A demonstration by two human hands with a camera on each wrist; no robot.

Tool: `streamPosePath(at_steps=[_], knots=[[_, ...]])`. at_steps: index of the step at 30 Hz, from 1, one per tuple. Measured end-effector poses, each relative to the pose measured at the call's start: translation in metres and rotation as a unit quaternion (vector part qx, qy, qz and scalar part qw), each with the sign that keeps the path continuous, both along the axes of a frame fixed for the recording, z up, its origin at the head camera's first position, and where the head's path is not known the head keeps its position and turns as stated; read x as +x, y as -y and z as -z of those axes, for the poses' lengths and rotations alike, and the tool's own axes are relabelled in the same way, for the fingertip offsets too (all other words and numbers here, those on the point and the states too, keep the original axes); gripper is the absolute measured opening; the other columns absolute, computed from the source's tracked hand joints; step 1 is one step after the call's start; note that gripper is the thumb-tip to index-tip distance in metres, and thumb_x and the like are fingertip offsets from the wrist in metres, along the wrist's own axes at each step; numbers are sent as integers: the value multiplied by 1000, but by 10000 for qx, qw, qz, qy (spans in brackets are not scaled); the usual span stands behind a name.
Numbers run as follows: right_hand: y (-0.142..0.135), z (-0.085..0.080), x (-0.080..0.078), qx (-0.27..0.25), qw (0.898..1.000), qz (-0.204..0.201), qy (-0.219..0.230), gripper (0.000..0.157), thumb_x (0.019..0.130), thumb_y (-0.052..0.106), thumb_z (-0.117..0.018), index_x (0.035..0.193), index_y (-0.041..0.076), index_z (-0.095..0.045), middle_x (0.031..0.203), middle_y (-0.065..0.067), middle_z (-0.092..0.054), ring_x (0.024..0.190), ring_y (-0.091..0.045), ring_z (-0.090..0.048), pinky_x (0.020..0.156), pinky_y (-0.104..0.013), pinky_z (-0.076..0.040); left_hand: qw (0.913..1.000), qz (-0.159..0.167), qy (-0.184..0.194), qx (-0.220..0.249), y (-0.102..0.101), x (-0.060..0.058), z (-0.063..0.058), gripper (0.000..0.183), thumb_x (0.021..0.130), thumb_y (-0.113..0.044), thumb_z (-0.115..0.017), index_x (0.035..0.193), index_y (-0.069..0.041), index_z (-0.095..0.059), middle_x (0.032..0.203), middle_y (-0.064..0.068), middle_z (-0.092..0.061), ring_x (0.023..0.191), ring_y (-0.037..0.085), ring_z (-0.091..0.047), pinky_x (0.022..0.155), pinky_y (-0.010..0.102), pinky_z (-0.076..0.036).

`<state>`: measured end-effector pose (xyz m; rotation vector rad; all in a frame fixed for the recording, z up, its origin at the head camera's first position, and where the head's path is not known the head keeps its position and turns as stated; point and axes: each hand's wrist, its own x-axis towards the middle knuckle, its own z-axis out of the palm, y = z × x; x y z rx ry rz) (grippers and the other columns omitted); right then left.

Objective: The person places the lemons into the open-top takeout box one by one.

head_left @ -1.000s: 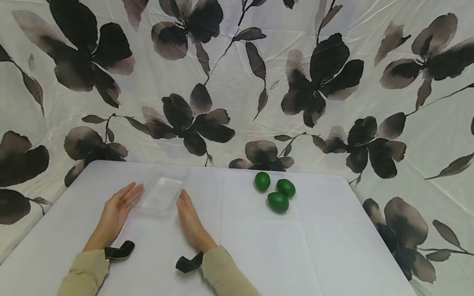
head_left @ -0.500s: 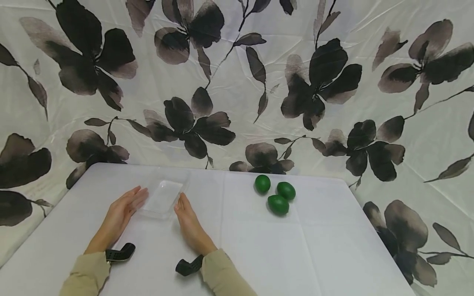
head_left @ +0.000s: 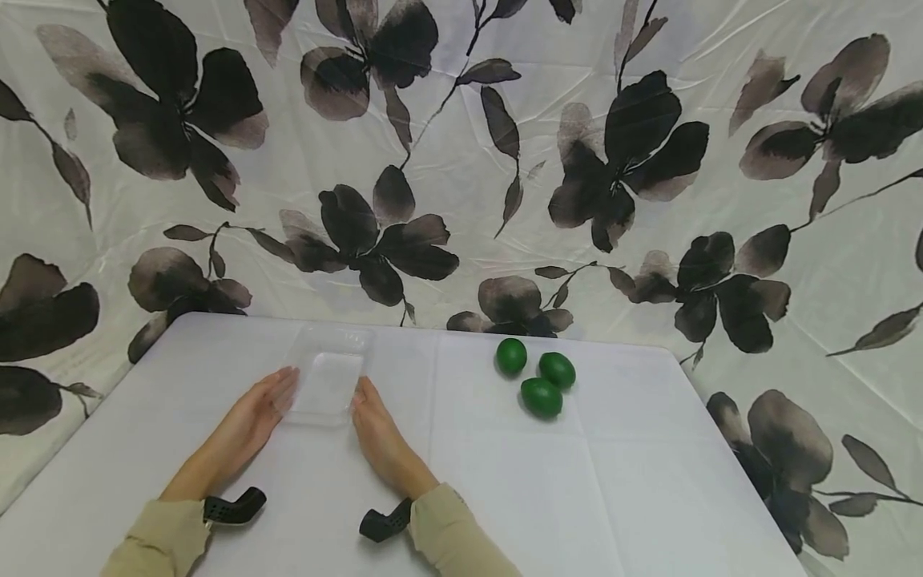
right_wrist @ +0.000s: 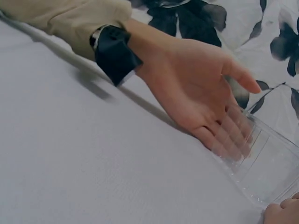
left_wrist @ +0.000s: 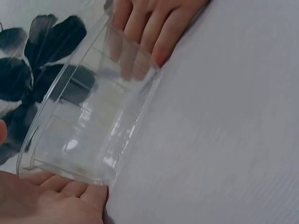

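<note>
Between the two hands a clear plastic container (head_left: 333, 383) stands upright on the white table. My left hand (head_left: 254, 415) lies along its left side, fingers straight and flat against the wall. On the opposite side, my right hand (head_left: 384, 437) touches the wall with extended fingers. The left wrist view shows the container (left_wrist: 88, 126) from the side, with fingers seen through its transparent wall. In the right wrist view the left hand's palm (right_wrist: 196, 84) faces the container, thumb raised away from the rim.
Three green limes (head_left: 542, 397) sit together at the back, right of the container. A white cloth covers the table (head_left: 505, 497). Behind its far edge hangs a curtain (head_left: 490, 160) with dark flowers. Each wrist carries a black camera mount (head_left: 235, 506).
The container has shifted slightly right and turned straighter to the table's edge. Both hands have moved a little to the right with it, fingers still straight. The limes have stayed put.
</note>
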<state>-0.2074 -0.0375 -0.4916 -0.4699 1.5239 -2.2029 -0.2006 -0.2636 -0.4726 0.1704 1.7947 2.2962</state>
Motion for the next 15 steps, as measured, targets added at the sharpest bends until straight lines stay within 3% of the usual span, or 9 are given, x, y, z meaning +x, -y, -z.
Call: streamPosePath(at_steps=[8, 15], knots=[[-25, -2, -1, 98, 9999, -17, 80, 76, 107, 36, -34, 155, -4, 8, 164, -19, 9, 151, -31, 8, 122, -41, -3, 9998, 143, 70, 102, -29, 4, 0, 76, 110, -38, -29, 153, -3, 23, 162, 13, 25, 147, 29, 24, 119, 43, 11], [-55, -1, 0, 213, 9997, -85, 58, 72, 107, 33, -29, 155, -4, 9, 164, -20, 12, 151, -31, 11, 121, -40, -1, 9995, 210, 226, -99, -59, 7, 0, 74, 109, -32, -28, 153, -5, 24, 161, 13, 26, 146, 32, 27, 117, 49, 15]])
